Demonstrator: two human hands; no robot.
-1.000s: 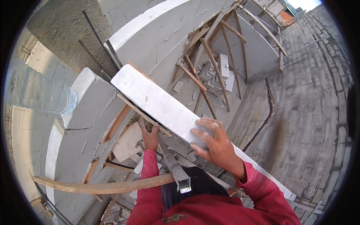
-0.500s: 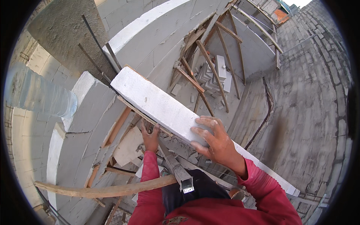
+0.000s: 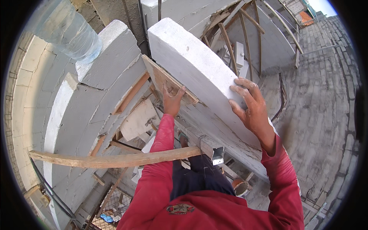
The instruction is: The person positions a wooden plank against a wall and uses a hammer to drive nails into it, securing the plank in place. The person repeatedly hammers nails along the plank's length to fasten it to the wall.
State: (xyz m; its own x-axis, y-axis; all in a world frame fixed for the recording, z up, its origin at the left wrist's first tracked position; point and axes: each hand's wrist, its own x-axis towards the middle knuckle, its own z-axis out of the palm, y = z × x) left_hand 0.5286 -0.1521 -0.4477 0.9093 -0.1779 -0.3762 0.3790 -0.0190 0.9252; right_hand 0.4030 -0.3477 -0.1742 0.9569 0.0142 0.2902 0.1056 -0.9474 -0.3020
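Observation:
My right hand (image 3: 253, 111) rests with spread fingers on the top edge of a long white block wall (image 3: 191, 51), its thumb toward the near side. Against a wooden board (image 3: 163, 76) beside that wall, my left hand (image 3: 172, 102) stands upright with thumb and fingers apart. The board lies along the wall's near face; its lower part passes behind my left hand. Just below the hands, a metal square tube (image 3: 218, 155) points up toward me, with thin wire tied around it.
A curved timber pole (image 3: 115, 159) crosses in front of me at the left. A clear plastic bottle (image 3: 73, 34) stands on a grey block wall (image 3: 109, 57). Wooden props (image 3: 230, 48) lean at the back, near stacked white blocks (image 3: 238, 55). A bucket (image 3: 240, 187) is low at the right.
My view has shifted, showing more of the board's face and the wall's near side. Both hands remain at the board and wall, with the left hand now lower against the board's face.

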